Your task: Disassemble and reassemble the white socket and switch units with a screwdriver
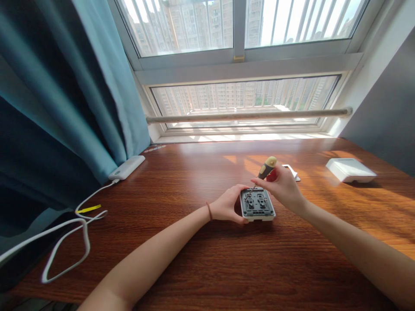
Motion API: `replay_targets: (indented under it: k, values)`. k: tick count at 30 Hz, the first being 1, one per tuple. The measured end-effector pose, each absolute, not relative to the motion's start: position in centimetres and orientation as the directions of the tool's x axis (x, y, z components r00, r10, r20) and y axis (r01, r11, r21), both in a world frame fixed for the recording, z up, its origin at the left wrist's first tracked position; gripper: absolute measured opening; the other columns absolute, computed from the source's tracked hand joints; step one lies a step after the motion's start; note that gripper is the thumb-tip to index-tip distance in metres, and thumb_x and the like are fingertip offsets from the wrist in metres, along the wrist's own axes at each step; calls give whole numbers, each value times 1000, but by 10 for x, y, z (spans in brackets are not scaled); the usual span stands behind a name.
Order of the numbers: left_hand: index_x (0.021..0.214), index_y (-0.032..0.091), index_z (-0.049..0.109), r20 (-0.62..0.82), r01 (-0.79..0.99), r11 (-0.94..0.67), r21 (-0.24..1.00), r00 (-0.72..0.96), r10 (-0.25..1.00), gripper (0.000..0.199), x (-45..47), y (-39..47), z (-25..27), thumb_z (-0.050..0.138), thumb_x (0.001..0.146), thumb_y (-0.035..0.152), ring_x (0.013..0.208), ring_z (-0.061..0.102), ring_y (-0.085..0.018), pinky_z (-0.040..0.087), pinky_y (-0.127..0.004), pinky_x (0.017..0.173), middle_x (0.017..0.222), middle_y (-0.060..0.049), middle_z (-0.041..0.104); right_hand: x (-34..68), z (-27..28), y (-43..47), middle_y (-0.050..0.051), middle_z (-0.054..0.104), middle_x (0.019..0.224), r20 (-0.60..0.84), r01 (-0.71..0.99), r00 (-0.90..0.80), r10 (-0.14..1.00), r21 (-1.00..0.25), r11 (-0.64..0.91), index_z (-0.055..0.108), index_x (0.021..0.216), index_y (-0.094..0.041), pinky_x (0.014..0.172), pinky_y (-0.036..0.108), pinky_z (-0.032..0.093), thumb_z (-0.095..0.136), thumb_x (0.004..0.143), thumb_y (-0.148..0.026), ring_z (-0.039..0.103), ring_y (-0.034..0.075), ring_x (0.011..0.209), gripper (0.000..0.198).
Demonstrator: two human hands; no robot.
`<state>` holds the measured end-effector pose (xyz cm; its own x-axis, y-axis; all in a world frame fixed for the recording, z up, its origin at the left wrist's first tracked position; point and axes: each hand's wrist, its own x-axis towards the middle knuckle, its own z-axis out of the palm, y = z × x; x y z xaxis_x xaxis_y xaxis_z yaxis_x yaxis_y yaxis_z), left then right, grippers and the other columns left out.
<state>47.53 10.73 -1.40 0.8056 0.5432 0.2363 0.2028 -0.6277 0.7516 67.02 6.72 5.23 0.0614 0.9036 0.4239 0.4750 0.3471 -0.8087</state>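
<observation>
A wall switch point(256, 207) with its cover off lies on the table, its dark grey inner face up in a white box. My left hand point(228, 204) grips it by the left side, thumb at the near edge and fingers at the far edge. A screwdriver point(267, 167) with a yellow and black handle is in my right hand point(282, 185). It tilts down to the left, and its tip is at the left part of the switch's face. Whether the tip sits in a screw is too small to tell.
A white frame point(292, 172) lies partly behind my right hand. Farther right is a white box point(350, 169). On the left, a white power bank point(127, 167) with a white cable point(86, 233) lies beside a blue curtain point(126, 108), near a yellow strip point(90, 209). A window is behind the table point(194, 268).
</observation>
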Motion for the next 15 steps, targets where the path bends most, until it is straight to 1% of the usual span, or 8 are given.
replay_targets:
  k: [2, 5, 9, 12, 15]
  values:
    - [130, 22, 32, 230, 205, -622, 756, 807, 545, 93, 475, 107, -13, 80, 51, 38, 117, 44, -30, 32, -45, 104, 127, -10, 45, 668, 50, 67, -1, 57, 59, 443, 468, 96, 892, -810, 352, 47, 68, -20, 47, 27, 44, 71, 66, -36, 54, 13, 52, 29]
    - [130, 22, 32, 226, 200, -615, 763, 808, 544, 94, 476, 107, -13, 80, 50, 38, 117, 44, -30, 32, -45, 103, 128, -10, 44, 667, 51, 68, -3, 53, 57, 394, 361, 60, 917, -865, 348, 46, 67, -20, 44, 25, 43, 70, 66, -35, 52, 11, 49, 29]
    - [130, 22, 33, 223, 202, -606, 769, 804, 551, 94, 476, 107, -12, 80, 50, 36, 118, 43, -30, 32, -45, 103, 128, -10, 45, 674, 61, 71, -2, 55, 62, 225, 190, -155, 962, -949, 253, 52, 70, -18, 44, 26, 46, 72, 64, -37, 53, 10, 47, 29]
    - [129, 22, 34, 212, 214, -599, 771, 802, 558, 93, 476, 106, -11, 80, 50, 37, 117, 44, -30, 33, -45, 103, 129, -10, 45, 683, 68, 74, 0, 59, 68, 136, 158, -304, 943, -969, 190, 57, 75, -16, 48, 27, 49, 72, 66, -36, 56, 10, 50, 27]
    - [129, 22, 34, 210, 220, -600, 769, 800, 562, 93, 476, 105, -11, 80, 49, 35, 117, 44, -30, 34, -44, 102, 128, -10, 45, 690, 74, 74, 2, 61, 77, 106, 154, -393, 913, -972, 180, 57, 80, -15, 53, 27, 52, 69, 71, -33, 60, 10, 55, 23]
